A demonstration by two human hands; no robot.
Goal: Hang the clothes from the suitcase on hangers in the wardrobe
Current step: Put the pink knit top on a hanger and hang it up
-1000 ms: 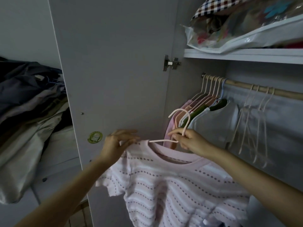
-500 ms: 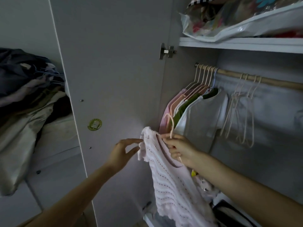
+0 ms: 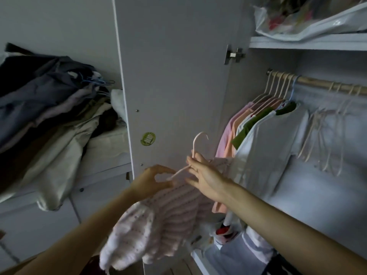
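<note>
A person stands at an open wardrobe with a pale pink knitted top [image 3: 158, 225] on a pink hanger [image 3: 195, 147], held in front of the open wardrobe door [image 3: 174, 76] and just left of the clothes already hung. The right hand [image 3: 206, 175] pinches the hanger at the neck below its hook, thumb and forefinger closed on it while the other fingers spread loosely. The left hand [image 3: 153, 180] curls its fingers around the hanger's lower arm and the top's shoulder edge; motion blur hides the exact contact. The top droops below both hands, bunched and tilted. Inside, a wooden rail [image 3: 317, 82] carries a row of hung garments [image 3: 258, 132] at its left end and several bare hangers [image 3: 325, 135] farther right. A plastic bag [image 3: 309, 22] lies on the shelf [image 3: 297, 41] above. A pile of dark and beige clothes [image 3: 49, 108] sits to the left of the door.
</note>
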